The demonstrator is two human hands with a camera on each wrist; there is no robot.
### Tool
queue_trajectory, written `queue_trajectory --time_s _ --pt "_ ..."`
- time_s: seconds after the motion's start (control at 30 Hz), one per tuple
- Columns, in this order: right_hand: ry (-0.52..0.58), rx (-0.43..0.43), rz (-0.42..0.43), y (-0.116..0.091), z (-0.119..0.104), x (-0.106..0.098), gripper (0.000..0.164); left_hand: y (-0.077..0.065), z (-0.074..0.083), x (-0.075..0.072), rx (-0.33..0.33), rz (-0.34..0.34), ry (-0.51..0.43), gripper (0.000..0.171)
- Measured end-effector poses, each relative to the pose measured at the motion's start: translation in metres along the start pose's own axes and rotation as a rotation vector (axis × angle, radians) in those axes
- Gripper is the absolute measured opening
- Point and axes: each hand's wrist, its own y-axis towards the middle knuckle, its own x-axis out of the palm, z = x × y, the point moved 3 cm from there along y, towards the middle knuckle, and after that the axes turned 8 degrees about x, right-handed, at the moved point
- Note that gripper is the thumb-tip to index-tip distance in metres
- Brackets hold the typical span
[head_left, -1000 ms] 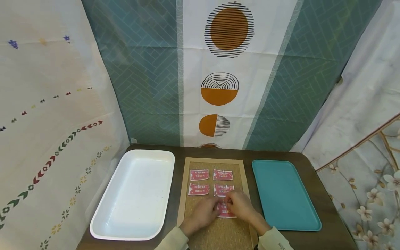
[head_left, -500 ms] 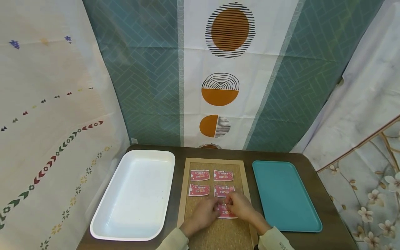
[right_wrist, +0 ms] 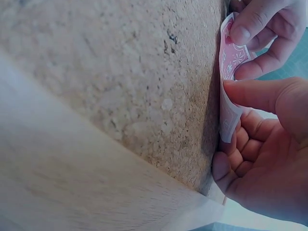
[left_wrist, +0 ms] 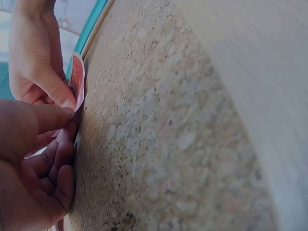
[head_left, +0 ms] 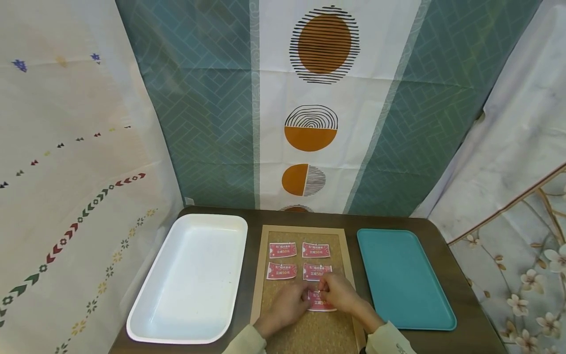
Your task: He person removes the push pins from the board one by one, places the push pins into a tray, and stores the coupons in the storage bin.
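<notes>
A red-and-white paper coupon (head_left: 321, 303) lies against the framed corkboard (head_left: 287, 339), below several matching coupons. My left hand (head_left: 289, 301) pinches its left end, thumb on the printed face, as the right wrist view shows the coupon (right_wrist: 233, 57) bent up off the cork. At the coupon's upper edge is my right hand (head_left: 340, 293), thumb and forefinger closed on the paper. Both hands' fingertips nearly meet there. In the left wrist view the coupon (left_wrist: 77, 79) stands partly hidden behind the fingers. Whether a pin sits between the right fingertips I cannot tell.
Two coupons (head_left: 283, 250) (head_left: 316, 250) form the upper row on the board, with two more (head_left: 281, 271) (head_left: 317, 272) beneath. A white tray (head_left: 187, 280) stands left of the board, a teal tray (head_left: 404, 280) right. Patterned cloths (head_left: 216, 108) hang behind the dark table (head_left: 468, 314).
Both hands stay at the same coupon with almost no movement. The whole scene sits slightly lower in the head view.
</notes>
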Motion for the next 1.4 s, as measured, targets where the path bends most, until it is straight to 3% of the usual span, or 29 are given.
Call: queue_trajectory --time_s 0.27,0.53,1.0,1.4 --pt "0.011 0.019 -0.022 -0.0002 0.0025 0.0003 0.021 0.0009 -0.0005 0.0024 0.005 0.009 0.012 0.029" --pt "0.028 -0.018 -0.014 -0.0013 0.0025 -0.0004 0.021 0.0008 -0.0003 0.0001 0.018 0.012 -0.011 0.029" --pt "0.056 -0.016 -0.017 -0.0006 0.0048 -0.0001 0.02 -0.0007 -0.0032 0.0027 -0.012 0.007 -0.042 0.028" --pt "0.049 -0.078 0.009 -0.0025 0.0016 -0.0008 0.021 -0.0008 -0.0027 0.0019 -0.009 0.02 -0.046 0.027"
